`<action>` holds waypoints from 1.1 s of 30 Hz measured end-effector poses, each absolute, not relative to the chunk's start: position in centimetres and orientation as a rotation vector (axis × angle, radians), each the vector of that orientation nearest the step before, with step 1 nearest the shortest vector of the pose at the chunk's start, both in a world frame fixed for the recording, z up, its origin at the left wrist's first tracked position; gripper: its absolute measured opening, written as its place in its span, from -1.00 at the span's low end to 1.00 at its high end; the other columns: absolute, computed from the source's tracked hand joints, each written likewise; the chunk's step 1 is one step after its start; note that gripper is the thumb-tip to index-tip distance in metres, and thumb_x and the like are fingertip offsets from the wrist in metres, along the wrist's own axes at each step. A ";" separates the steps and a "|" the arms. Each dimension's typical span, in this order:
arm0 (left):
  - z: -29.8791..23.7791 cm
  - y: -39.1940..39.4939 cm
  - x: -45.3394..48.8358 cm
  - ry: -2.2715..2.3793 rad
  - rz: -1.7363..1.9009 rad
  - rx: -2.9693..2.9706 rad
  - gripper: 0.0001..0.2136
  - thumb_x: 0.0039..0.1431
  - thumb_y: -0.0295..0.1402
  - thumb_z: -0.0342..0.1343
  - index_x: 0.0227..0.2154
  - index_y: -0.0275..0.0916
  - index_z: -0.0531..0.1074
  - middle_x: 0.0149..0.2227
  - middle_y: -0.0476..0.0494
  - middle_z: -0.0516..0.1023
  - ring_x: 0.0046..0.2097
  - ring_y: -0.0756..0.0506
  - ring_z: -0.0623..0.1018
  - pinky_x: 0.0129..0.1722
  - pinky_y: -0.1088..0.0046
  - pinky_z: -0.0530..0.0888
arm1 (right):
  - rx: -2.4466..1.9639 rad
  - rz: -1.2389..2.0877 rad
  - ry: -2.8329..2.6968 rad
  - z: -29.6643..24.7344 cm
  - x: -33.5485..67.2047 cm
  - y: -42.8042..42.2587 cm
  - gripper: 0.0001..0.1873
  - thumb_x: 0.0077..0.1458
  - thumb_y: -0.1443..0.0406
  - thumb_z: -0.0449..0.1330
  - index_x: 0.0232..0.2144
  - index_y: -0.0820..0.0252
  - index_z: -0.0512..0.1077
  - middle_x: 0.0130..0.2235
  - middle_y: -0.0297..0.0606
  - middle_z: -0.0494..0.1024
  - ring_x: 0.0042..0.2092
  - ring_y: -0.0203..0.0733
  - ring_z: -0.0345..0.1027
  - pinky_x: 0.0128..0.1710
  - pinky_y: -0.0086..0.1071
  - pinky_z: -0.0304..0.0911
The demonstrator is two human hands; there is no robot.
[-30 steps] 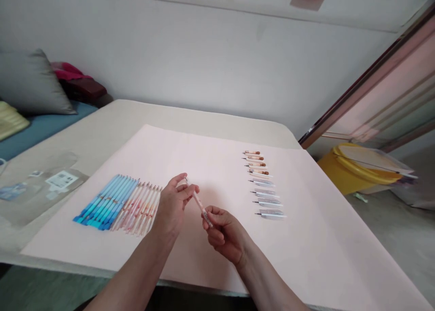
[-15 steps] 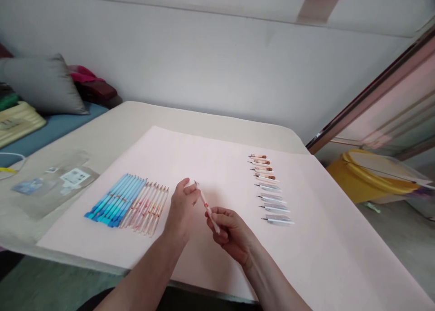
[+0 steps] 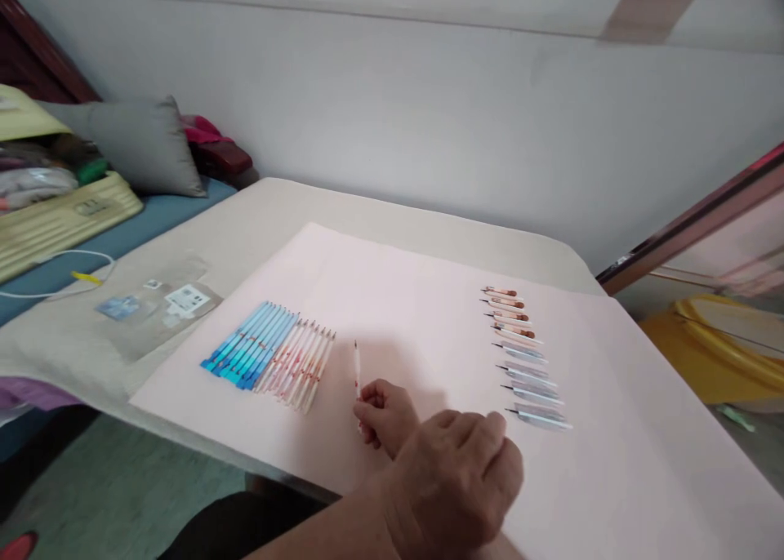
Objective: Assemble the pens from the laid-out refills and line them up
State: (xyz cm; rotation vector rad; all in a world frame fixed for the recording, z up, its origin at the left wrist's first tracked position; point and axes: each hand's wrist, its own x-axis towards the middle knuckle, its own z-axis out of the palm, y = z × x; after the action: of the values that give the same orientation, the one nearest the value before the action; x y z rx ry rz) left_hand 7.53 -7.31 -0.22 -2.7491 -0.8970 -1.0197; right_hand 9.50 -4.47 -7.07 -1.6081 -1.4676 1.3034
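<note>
My right hand (image 3: 387,417) pinches a slim white pen (image 3: 357,364) with red marks by its lower part. Its tip points away from me, just above the pink sheet. My left hand (image 3: 459,478) crosses over my right wrist, its fingers curled; the fingertips are hidden, so I cannot tell what they hold. Left of the held pen lie two side-by-side groups: blue pens (image 3: 254,340) and white pens with reddish patterns (image 3: 300,364). To the right, several slim pen-like pieces with dark tips lie in a column, some with brown ends (image 3: 514,317), others greyish and clear (image 3: 532,391).
The pink sheet (image 3: 416,291) covers much of the pale table (image 3: 392,213). A clear plastic bag with labels (image 3: 189,299) and a white cable (image 3: 67,254) lie at the left. Beyond are a grey cushion (image 3: 147,148) and a yellow bin (image 3: 723,356) right.
My left hand has moved from near the pen's tip to the right, across my right wrist. My right hand has brought the pen left and more upright. The view has turned left.
</note>
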 end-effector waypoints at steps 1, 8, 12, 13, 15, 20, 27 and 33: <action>-0.2 -7.5 7.5 -0.867 -1.014 -2.763 -0.79 0.17 -0.47 -0.14 -0.21 -0.38 0.34 -0.09 -0.29 0.41 -0.25 -0.07 0.44 -0.26 0.37 0.41 | -1.564 1.441 -1.450 -7.1 8.9 -4.2 -0.98 -0.10 0.36 0.10 -0.50 0.15 0.29 -0.71 -0.44 0.33 -0.71 -0.32 0.19 -0.77 -0.49 0.08; 0.5 -7.5 6.9 -0.939 -0.985 -2.782 -0.86 0.15 -0.49 -0.15 -0.35 -0.34 0.31 -0.27 -0.22 0.39 -0.40 -0.03 0.37 -0.44 0.41 0.33 | -1.387 1.558 -1.321 -7.3 5.7 -4.1 -0.89 -0.10 0.38 0.06 -0.42 0.16 0.19 -0.67 -0.53 0.30 -0.70 -0.39 0.17 -0.76 -0.56 0.07; 0.7 -7.4 6.8 -0.927 -0.982 -2.774 -0.87 0.15 -0.50 -0.15 -0.38 -0.33 0.29 -0.37 -0.16 0.34 -0.46 -0.02 0.34 -0.52 0.43 0.26 | -1.372 1.532 -1.317 -7.6 4.5 -4.2 -0.90 -0.04 0.35 0.06 -0.40 0.15 0.18 -0.65 -0.50 0.33 -0.68 -0.38 0.21 -0.72 -0.55 0.11; 0.7 -7.3 6.8 -0.923 -0.986 -2.770 -0.88 0.14 -0.50 -0.15 -0.39 -0.33 0.29 -0.40 -0.15 0.33 -0.47 -0.01 0.33 -0.54 0.43 0.24 | -1.373 1.521 -1.343 -7.6 4.4 -4.2 -0.92 -0.02 0.33 0.05 -0.40 0.16 0.18 -0.64 -0.49 0.34 -0.67 -0.38 0.21 -0.71 -0.55 0.12; 0.6 -7.2 6.8 -0.914 -1.002 -2.757 -0.88 0.13 -0.49 -0.13 -0.42 -0.33 0.29 -0.43 -0.13 0.31 -0.50 0.00 0.32 -0.57 0.44 0.21 | -1.389 1.449 -1.445 -7.6 4.5 -4.2 -0.95 0.02 0.32 0.04 -0.40 0.16 0.20 -0.63 -0.46 0.36 -0.66 -0.38 0.22 -0.67 -0.54 0.13; 0.4 -7.1 6.8 -0.907 -1.089 -2.689 -0.88 0.10 -0.50 -0.12 -0.42 -0.36 0.32 -0.46 -0.10 0.26 -0.52 0.00 0.31 -0.61 0.44 0.15 | -1.463 0.965 -1.829 -7.1 5.6 -4.5 -0.96 -0.01 0.38 0.03 -0.44 0.17 0.27 -0.49 -0.36 0.39 -0.48 -0.31 0.29 -0.49 -0.47 0.18; -0.1 -7.3 7.4 -0.866 -1.078 -2.671 -0.85 0.10 -0.52 -0.15 -0.43 -0.36 0.32 -0.47 -0.12 0.26 -0.53 -0.01 0.34 -0.64 0.46 0.14 | -1.362 0.764 -2.172 -6.7 6.2 -5.7 -0.67 -0.01 0.38 0.06 -0.13 0.14 0.25 0.02 -0.13 0.30 -0.25 -0.18 0.38 -0.31 -0.33 0.31; -1.0 -7.4 7.9 -0.828 -0.994 -2.679 -0.90 0.06 -0.51 -0.10 -0.48 -0.35 0.30 -0.49 -0.15 0.27 -0.53 -0.03 0.36 -0.63 0.45 0.17 | -1.339 0.688 -2.284 -7.0 5.8 -5.8 -0.57 0.02 0.37 0.06 -0.02 0.13 0.16 0.10 -0.14 0.26 -0.02 -0.10 0.30 -0.15 -0.28 0.31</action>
State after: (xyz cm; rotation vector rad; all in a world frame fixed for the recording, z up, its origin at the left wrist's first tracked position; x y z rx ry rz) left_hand 7.88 -7.43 -0.96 -2.6789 -0.8276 -0.9944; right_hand 5.76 -5.78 -7.04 -1.3389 -2.2840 0.6884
